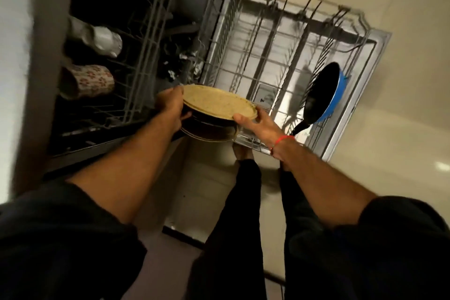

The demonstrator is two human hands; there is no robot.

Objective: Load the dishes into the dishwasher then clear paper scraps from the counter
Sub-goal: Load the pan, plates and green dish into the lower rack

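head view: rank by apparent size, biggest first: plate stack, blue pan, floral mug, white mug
1. plate stack, held by left hand and right hand, though it sits nearest the camera
2. blue pan in the lower rack
3. floral mug and white mug: look alike, blurred, not ranked.

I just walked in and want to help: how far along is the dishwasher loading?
Partly done. A blue pan already stands in the pulled-out lower rack, and two mugs lie in the upper rack. In hand: the left hand and right hand hold a stack of plates over the lower rack, not yet slotted. The counter is out of view.
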